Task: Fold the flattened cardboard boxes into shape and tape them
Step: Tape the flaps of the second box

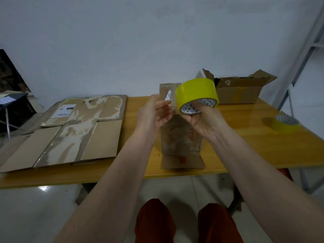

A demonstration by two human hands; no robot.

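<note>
The right hand [201,118] has its grip closed around a yellow tape roll [196,94], fingers curled up into the patterned core from beneath so the roll stands tilted above the palm. Just to the left of that grip, the left hand [154,114] holds the freed tape end [168,96], a clear strip with a small white-and-blue tab, pinched at its fingertips; the strip runs across the short gap between the two hands. Directly below and behind both grips, a small cardboard box [182,141] stands upright on the tabletop [245,142], its lower flap lying flat toward the near edge; neither hand touches it. Well to the left of the left hand's grip lies a stack of flattened cardboard boxes [73,130], the top one bearing a white shipping label and torn patches. Beyond the right hand's grip, at the far side of the tabletop, sits an open box [240,92] with raised, ragged flaps. Far to the right of that grip, a second yellow tape roll [284,123] rests flat near the tabletop's edge. Below the forearms, the person's knees in rust-coloured trousers [154,223] show above a tiled floor [35,214].
</note>
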